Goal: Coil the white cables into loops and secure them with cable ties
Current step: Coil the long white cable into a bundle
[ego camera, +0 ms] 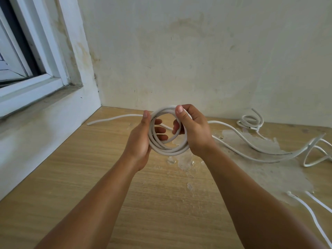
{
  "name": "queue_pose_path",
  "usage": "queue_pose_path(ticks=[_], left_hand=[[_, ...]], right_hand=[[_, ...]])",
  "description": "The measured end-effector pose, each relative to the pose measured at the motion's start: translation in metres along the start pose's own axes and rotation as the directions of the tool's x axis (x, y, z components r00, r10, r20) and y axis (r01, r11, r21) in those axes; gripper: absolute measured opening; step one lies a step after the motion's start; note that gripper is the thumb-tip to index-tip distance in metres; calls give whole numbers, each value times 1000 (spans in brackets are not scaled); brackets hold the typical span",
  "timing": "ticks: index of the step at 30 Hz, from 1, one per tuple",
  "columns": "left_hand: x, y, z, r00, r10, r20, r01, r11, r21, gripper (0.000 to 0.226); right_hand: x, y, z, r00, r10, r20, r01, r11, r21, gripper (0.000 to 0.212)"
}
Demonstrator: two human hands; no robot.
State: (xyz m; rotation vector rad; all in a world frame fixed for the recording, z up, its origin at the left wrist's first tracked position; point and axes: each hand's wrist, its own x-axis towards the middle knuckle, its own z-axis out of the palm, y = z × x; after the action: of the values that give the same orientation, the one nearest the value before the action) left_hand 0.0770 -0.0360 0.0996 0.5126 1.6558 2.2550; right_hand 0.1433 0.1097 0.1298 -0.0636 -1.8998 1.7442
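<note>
A thick white cable coil (168,150) of several turns is held upright above the wooden table. My left hand (142,139) grips its left side, thumb up along the rim. My right hand (194,130) grips the right and top side, fingers curled through the loop. The cable's loose tail (251,146) runs from the coil to the right across the table. A second loose length of white cable (111,119) lies behind my hands toward the left. A small thin coiled cable (250,121) sits at the back right.
The wooden table (89,168) has a worn, peeled patch (260,168) on the right. More thin white cables lie at the right edge (316,153) and lower right (309,211). A stained wall stands behind and a window ledge (36,123) on the left.
</note>
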Motion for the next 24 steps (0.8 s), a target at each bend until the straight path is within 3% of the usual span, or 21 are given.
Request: queue_pose_path(ticks=[5, 9, 12, 18, 20, 24], left_hand=[[7, 17, -5, 968, 236, 82, -250, 912, 326, 66], [9, 30, -3, 969, 216, 123, -248, 813, 527, 57], [11, 31, -6, 974, 181, 133, -222, 870, 441, 59], [10, 36, -10, 975, 145, 171, -185, 951, 246, 30], [9, 39, -11, 976, 136, 167, -172, 960, 222, 31], [13, 40, -17, 982, 119, 148, -153, 956, 250, 23]], right_hand=[[0, -3, 0, 993, -8, 116, 21, 993, -112, 42], [0, -1, 2, 995, -4, 101, 17, 991, -129, 40], [5, -6, -3, 984, 41, 171, -5, 979, -203, 41], [13, -11, -22, 940, 100, 327, 77, 869, -489, 55], [14, -6, -34, 949, 89, 302, 81, 858, -507, 60], [15, 0, -54, 992, 38, 121, 19, 898, -440, 26]])
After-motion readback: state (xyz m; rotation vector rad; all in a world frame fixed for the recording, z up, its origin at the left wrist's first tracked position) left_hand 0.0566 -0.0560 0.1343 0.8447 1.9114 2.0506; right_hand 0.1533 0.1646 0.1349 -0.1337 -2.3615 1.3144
